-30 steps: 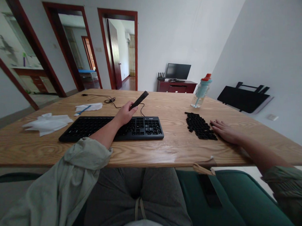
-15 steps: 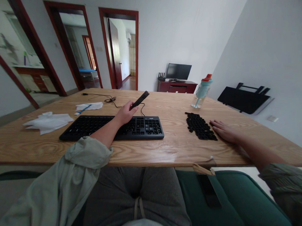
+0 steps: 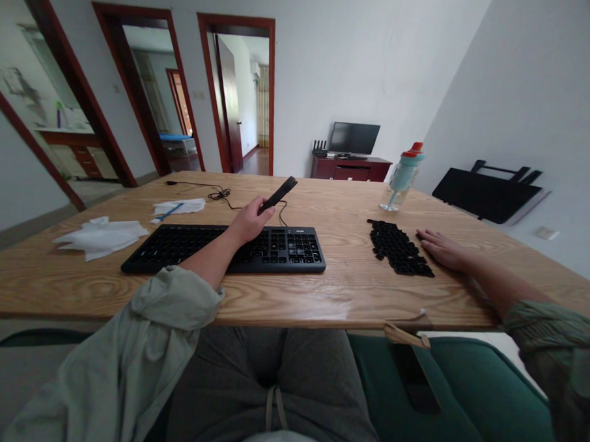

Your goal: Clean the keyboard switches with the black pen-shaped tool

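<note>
In the head view, the left hand (image 3: 250,220) hovered over the right part of the black keyboard (image 3: 225,247), its fingers pinched around the lower end of a slim black tool (image 3: 278,193) that slanted up and away toward the far side of the counter (image 3: 341,291). The right hand (image 3: 443,248) lay flat on the counter, fingers spread and stretched forward, just beside the right edge of the cluster of loose black keycaps (image 3: 400,248); whether it touched them could not be told.

Compared with the picture half a second before, both hands kept the same pose and the same places relative to the keyboard and the keycaps. Everything sat slightly further right in the frame, as the camera had turned a little, while the things on the counter stayed where they were.

A keyboard cable (image 3: 213,192) trailed in a loop behind the keyboard. To the left lay crumpled white tissues (image 3: 101,236), and behind them a white sheet with a blue pen (image 3: 171,210) on it. A clear bottle with a teal and red cap (image 3: 400,179) stood upright beyond the keycaps. A dark phone (image 3: 412,379) rested on the green seat (image 3: 463,411) below the counter's edge.
</note>
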`<state>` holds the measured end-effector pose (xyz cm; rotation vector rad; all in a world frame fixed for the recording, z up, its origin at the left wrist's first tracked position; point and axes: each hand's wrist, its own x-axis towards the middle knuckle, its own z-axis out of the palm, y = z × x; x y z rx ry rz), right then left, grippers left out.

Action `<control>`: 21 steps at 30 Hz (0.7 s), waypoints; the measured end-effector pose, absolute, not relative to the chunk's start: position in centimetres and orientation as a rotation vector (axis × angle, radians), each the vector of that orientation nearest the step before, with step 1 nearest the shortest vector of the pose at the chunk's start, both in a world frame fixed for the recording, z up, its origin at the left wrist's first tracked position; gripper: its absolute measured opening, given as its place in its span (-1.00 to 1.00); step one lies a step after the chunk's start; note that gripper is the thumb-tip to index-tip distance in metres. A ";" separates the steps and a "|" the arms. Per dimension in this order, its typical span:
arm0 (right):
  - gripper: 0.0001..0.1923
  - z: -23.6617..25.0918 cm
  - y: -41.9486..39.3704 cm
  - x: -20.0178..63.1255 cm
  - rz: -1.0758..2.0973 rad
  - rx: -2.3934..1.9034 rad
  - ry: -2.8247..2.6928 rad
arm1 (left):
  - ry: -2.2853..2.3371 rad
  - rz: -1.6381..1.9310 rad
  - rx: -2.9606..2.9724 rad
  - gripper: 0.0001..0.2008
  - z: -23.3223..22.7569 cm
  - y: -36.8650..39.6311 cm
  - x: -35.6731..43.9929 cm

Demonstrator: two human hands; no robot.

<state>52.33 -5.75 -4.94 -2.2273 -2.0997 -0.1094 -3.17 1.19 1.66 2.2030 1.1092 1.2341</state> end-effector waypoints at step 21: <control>-0.30 -4.6 -5.1 52.0 0.077 -2.470 -1.887 | 1.110 1.190 2.225 -0.72 1.7 1.1 -3.2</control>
